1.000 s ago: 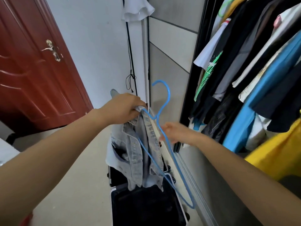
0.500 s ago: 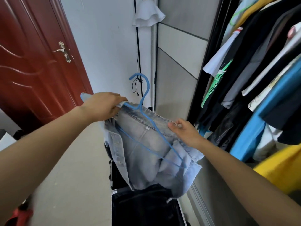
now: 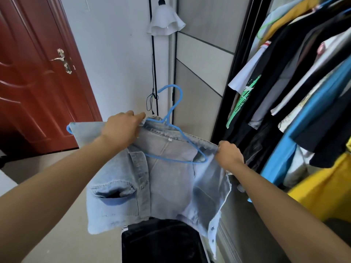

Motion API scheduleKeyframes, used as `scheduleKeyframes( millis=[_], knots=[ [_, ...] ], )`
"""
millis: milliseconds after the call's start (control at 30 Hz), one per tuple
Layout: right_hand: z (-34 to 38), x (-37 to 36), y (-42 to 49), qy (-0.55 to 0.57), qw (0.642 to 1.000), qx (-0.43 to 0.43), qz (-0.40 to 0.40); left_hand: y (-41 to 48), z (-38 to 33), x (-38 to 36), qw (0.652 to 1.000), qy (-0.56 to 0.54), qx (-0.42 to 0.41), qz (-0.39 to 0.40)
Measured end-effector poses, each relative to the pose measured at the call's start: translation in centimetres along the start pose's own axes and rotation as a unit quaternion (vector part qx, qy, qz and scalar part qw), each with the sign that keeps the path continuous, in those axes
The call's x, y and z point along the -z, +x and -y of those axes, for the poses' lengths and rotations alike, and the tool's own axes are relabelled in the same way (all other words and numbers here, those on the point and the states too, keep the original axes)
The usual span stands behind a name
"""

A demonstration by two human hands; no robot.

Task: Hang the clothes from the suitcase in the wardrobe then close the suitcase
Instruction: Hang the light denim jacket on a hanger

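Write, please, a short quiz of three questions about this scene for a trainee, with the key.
1. True or false: the hook of the blue hanger sticks out above the collar of the denim jacket.
2. The right hand pinches: A the jacket's edge; B the hanger's hook; C nothing.
3. Fill in: the suitcase under the jacket is ___.
Key: 1 true; 2 A; 3 open.

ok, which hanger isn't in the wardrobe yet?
The blue hanger inside the denim jacket, which the left hand and right hand grip; the green hanger is up inside the wardrobe.
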State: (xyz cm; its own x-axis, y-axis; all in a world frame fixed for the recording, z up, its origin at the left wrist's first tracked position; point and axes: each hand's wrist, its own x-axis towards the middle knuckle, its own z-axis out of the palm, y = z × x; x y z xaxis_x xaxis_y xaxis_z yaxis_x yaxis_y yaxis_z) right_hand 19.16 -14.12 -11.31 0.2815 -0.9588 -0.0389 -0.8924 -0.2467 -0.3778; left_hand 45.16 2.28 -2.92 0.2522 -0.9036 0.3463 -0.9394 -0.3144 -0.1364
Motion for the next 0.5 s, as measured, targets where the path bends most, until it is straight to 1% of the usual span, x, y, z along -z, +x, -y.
scheduleKeyframes(
  millis=[100,167,233,267,300,367,400,433,500],
  knots=[
    [1.8,0.7,0.0,0.158,0.987,-0.034,0.014,-0.6,-0.6,-0.7,0.999,0.009,0.035,0.002],
    [3.5,1.2,-0.5,0.192,0.981,-0.019,0.018,-0.8,-1.0,-1.0,0.998,0.022,0.063,-0.008],
    [5.6,1.6,-1.7,0.228,0.973,0.0,0.043,-0.8,-1.5,-1.3,0.996,0.033,0.088,-0.004],
    [6.6,1.6,-2.4,0.27,0.961,-0.001,0.067,-0.7,-1.6,-1.3,0.995,0.034,0.095,-0.002],
    [7.5,1.6,-3.1,0.326,0.94,-0.013,0.1,-0.6,-1.7,-1.3,0.995,0.031,0.099,0.0],
    [9.2,1.4,-4.4,0.441,0.881,-0.048,0.168,-0.6,-2.0,-1.3,0.995,0.016,0.103,0.001],
    [9.8,1.1,-4.9,0.477,0.856,-0.059,0.189,-0.6,-2.2,-1.3,0.994,0.0,0.106,0.002],
    [10.3,0.8,-5.4,0.496,0.841,-0.055,0.207,-0.6,-2.4,-1.3,0.994,-0.019,0.112,0.004],
    [10.8,0.2,-6.0,0.506,0.834,-0.036,0.217,-0.8,-2.7,-1.4,0.991,-0.056,0.125,0.001]
  ],
)
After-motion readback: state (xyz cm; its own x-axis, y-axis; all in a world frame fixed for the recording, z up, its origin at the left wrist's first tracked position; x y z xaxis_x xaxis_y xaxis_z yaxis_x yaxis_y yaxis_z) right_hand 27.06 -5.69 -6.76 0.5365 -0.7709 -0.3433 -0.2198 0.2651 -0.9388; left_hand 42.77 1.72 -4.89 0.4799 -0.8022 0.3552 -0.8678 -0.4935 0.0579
